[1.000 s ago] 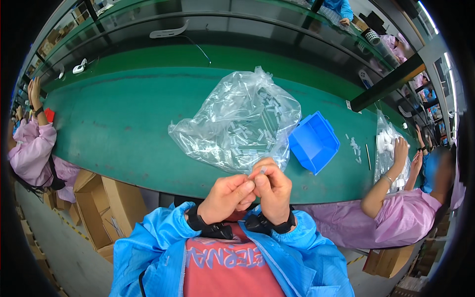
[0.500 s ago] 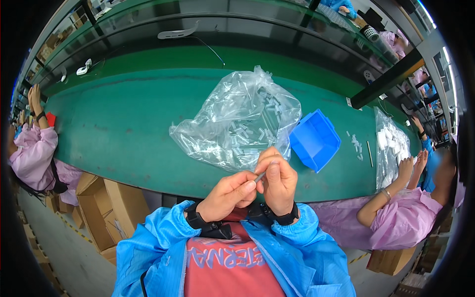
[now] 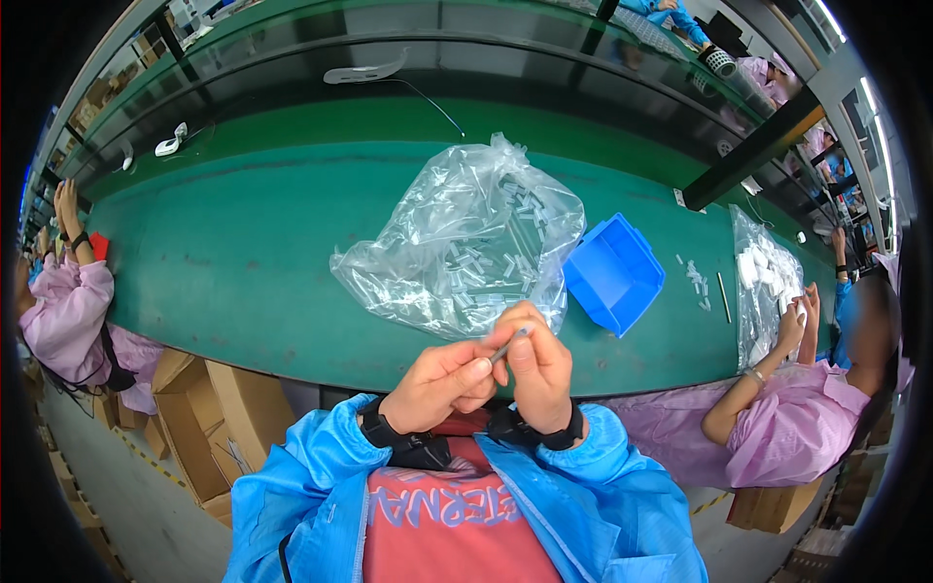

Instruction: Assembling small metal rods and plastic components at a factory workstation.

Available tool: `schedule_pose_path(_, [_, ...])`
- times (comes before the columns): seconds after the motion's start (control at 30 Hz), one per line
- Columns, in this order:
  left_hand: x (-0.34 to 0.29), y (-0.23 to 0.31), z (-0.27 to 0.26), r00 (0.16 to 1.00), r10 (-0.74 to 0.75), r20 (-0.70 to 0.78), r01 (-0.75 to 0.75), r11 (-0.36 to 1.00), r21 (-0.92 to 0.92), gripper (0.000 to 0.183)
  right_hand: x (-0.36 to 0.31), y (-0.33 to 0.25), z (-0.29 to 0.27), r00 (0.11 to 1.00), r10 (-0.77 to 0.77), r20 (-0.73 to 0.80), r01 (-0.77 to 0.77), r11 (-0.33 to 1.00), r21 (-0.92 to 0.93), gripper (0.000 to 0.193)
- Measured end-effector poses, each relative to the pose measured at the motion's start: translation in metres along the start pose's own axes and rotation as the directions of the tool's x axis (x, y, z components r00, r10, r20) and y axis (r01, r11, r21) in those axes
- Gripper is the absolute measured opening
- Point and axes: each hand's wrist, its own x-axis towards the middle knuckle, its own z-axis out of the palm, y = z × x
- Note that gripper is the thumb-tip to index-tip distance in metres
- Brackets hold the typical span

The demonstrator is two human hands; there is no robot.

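On the green tabletop (image 3: 224,272), at the left, lies a crinkled, clear plastic bag (image 3: 408,267), with small translucent tube pieces (image 3: 471,262) showing through it. Nearer the body, the left hand (image 3: 442,386) has its grip closed, thumb and fingertips pinching the lower end of a slim grey rod (image 3: 501,355). The rod slants up into the right hand (image 3: 540,374), whose grip is closed too, thumb and forefinger around the upper end; whether a tube piece sits on that tip is too small to tell. To do this well, I would let the left pinch steady the rod and the right make only fine, straight movements along it, since sideways force could make it slip. Right of the hands, a blue, open plastic bin (image 3: 614,277) sits tilted in view, then loose translucent pieces (image 3: 698,282) beside a thin metal rod (image 3: 724,297).
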Motion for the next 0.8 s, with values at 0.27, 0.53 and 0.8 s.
schedule_pose_path(0.27, [-0.004,-0.007,0.002,0.998,0.066,0.013,-0.068,0.991,0.114,0.03,0.004,0.011,0.0,0.983,-0.18,0.045,0.174,0.979,0.108,0.036])
schedule_pose_path(0.53, [-0.008,-0.01,-0.001,0.994,0.105,-0.021,-0.102,0.989,0.109,0.031,0.005,0.01,0.008,0.97,-0.244,0.013,0.245,0.97,-0.014,0.03])
schedule_pose_path(0.8, [-0.007,-0.013,0.003,0.994,0.102,-0.04,-0.099,0.993,0.06,0.033,-0.003,0.011,0.008,0.976,-0.217,0.028,0.219,0.967,-0.132,0.027])
